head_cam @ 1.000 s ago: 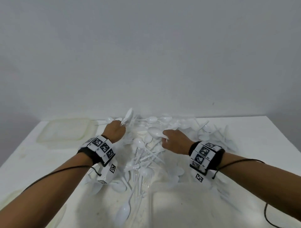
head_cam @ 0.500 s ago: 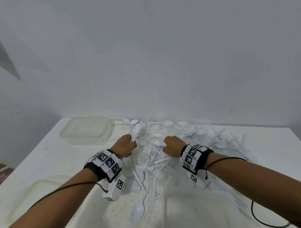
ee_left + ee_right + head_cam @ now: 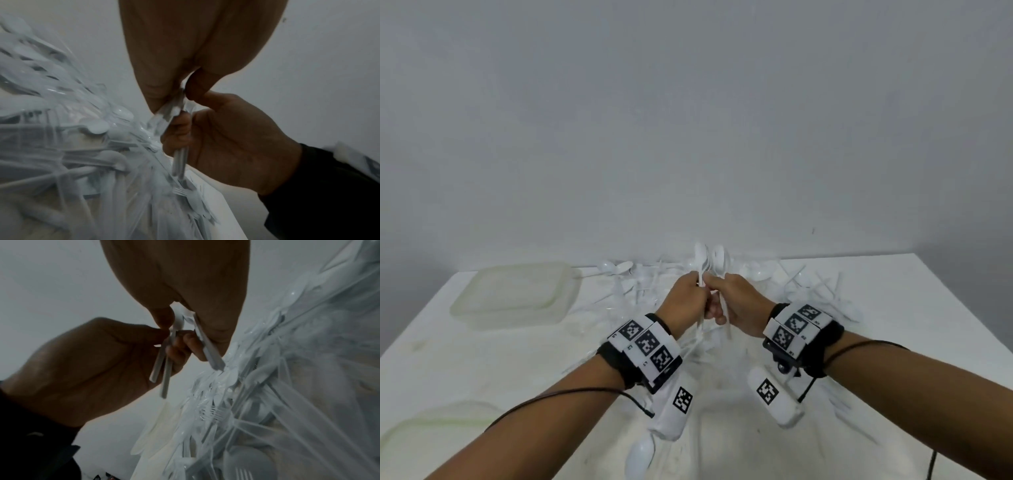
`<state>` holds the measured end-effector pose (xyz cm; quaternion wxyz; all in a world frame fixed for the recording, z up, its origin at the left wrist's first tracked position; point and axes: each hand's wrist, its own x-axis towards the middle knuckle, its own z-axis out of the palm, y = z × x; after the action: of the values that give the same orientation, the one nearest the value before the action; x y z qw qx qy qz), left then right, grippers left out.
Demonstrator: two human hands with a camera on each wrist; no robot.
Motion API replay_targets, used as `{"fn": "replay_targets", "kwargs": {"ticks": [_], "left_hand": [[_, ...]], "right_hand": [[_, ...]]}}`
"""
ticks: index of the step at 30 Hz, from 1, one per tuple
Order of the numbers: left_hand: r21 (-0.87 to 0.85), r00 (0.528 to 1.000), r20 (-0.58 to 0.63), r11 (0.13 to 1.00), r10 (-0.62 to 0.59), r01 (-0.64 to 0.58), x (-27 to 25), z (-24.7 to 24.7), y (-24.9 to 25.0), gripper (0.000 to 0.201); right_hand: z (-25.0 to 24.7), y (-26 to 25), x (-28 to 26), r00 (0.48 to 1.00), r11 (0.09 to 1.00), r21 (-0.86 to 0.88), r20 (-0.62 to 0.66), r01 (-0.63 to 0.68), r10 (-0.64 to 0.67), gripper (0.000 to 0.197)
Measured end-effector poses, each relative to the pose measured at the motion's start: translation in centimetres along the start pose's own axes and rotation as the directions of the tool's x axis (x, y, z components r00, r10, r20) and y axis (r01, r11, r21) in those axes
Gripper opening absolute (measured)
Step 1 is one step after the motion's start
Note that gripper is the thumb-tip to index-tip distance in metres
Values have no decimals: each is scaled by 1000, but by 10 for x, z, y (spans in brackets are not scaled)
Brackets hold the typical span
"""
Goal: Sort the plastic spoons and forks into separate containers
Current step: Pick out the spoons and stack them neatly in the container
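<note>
My left hand and right hand grip spoons upright, bowls up, above the heap; bare table lies left beside the container.

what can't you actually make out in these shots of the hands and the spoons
- How many spoons the left hand holds: head view, its fingers cover the handles.
- Whether the right hand has handed its spoon over: head view, the hands overlap.
- Contents of the far container: head view, cloudy plastic.
- Near container: head view, cut off by the left forearm and the frame edge.
- Pile: left wrist view, blurred.
</note>
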<state>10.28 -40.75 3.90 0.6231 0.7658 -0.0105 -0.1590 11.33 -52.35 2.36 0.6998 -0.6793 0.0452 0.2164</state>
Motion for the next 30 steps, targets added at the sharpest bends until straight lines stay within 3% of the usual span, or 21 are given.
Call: {"fn": "replay_targets", "kwargs": {"ticks": [8,12,16,19,21,24,26,30], "left_hand": [[156,1000,16,988,0,-2,-1,18,-9,31],[345,995,-2,934,96,-90,-1,16,-15,28],[405,996,35,910,82,-90,-8,10,-13,25],[288,997,-59,957,43,-24,-6,6,-8,19],[48,992,-120,998,-42,48,-4,1,-5,37],[-187,997,-67,982,-39,25,-1,-4,-2,36],[-173,997,-77,984,22,-35,-3,-6,-2,25],[-121,983,-175,990,49,-71,-3,0,-1,21]], "right_hand": [[-6,15,-17,996,987,161,-88,-11,25,31],[-6,15,-24,994,992,119,-95,-49,61,34],[-9,18,-31,997,980,182,11,-83,82,32],[-10,15,-39,995,975,202,61,-91,80,18],[-9,14,-44,994,982,179,97,-68,51,16],[-9,13,-50,978,982,180,206,-52,14,17],[-9,12,-52,970,988,152,241,-39,1,25],[-7,11,-58,981,999,-14,190,46,-42,16]]}}
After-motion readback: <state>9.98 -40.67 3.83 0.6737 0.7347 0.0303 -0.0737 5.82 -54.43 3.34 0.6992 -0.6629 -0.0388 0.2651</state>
